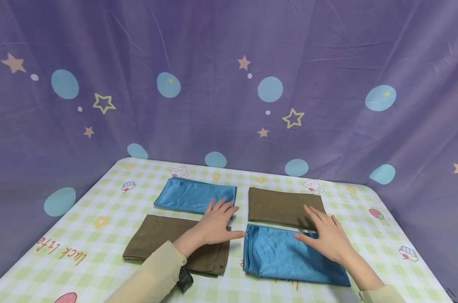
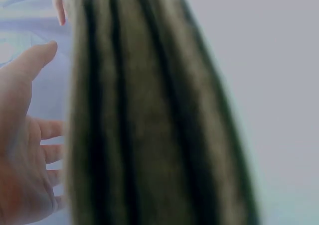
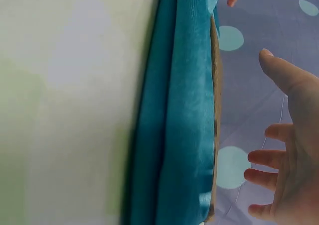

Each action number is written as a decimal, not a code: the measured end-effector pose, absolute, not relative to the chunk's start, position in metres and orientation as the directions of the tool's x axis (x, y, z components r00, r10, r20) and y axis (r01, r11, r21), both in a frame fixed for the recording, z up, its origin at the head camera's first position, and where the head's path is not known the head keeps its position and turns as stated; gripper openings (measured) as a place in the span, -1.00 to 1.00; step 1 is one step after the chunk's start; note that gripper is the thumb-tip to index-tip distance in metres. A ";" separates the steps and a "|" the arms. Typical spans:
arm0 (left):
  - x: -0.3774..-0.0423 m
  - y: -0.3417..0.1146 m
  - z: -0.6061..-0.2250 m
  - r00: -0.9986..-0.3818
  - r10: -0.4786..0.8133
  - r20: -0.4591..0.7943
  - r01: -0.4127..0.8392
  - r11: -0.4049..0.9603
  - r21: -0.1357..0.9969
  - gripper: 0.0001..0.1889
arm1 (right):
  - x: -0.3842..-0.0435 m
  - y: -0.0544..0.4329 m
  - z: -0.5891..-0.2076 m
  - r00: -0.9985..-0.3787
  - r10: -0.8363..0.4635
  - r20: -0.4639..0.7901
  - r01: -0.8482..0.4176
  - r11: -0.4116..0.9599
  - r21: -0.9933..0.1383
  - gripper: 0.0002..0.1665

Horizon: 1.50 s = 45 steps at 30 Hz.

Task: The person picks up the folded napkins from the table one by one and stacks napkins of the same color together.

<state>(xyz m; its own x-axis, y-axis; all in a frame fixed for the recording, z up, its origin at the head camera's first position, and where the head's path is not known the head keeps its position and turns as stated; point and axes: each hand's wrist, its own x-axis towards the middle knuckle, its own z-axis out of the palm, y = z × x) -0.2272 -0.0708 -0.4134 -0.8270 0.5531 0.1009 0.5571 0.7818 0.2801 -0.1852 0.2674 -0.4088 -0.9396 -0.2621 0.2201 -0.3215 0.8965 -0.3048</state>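
Four folded cloths would be two pairs here: a shiny blue cloth (image 1: 193, 194) at back left, a brown cloth (image 1: 157, 235) at front left, another brown cloth (image 1: 278, 208) at back right and another blue cloth (image 1: 278, 256) at front right. My left hand (image 1: 215, 223) hovers over the left pair, fingers spread and holding nothing. Over the right pair is my right hand (image 1: 329, 237), likewise spread and holding nothing. Layered folds of the front-left brown cloth (image 2: 144, 110) fill the left wrist view. The right wrist view shows the front-right blue cloth's (image 3: 184, 110) folded edge.
The cloths lie on a table with a green-and-white checked cover (image 1: 100, 198) printed with small pictures. A purple curtain (image 1: 214, 42) with stars and blue dots surrounds its back and sides. A small black device (image 1: 184, 279) sits at the left cuff.
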 end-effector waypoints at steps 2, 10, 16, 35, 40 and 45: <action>-0.225 -0.068 -0.413 -0.827 0.553 0.097 0.555 0.779 0.292 -0.19 | -0.183 0.271 -0.409 -0.944 -0.251 0.213 -0.310 0.897 -0.316 0.08; -0.219 -0.056 -0.414 -0.821 0.562 0.106 0.561 0.757 0.335 -0.29 | -0.177 0.282 -0.408 -0.979 -0.175 0.101 -0.201 0.898 -0.392 0.10; -0.217 -0.048 -0.415 -0.814 0.574 0.089 0.554 0.721 0.416 -0.37 | -0.176 0.293 -0.411 -0.986 -0.151 0.065 -0.164 0.881 -0.444 0.00; -0.225 -0.031 -0.419 -0.830 0.556 0.045 0.541 0.784 0.304 -0.50 | -0.180 0.314 -0.422 -0.997 -0.064 0.052 -0.081 0.867 -0.492 -0.36; -0.224 -0.029 -0.420 -0.835 0.549 0.031 0.536 0.801 0.265 -0.49 | -0.181 0.314 -0.424 -0.998 -0.041 0.052 -0.062 0.861 -0.505 -0.40; -0.224 -0.027 -0.421 -0.840 0.542 0.024 0.528 0.808 0.262 -0.52 | -0.182 0.314 -0.425 -1.000 -0.003 0.025 -0.015 0.862 -0.507 -0.45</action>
<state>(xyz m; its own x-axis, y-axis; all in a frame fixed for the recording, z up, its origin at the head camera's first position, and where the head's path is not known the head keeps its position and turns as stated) -0.2237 -0.0272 -0.4207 -0.8403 0.5415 0.0238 0.5280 0.8078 0.2622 -0.1818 0.3138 -0.4248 -0.9997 -0.0030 0.0249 -0.0152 0.8616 -0.5073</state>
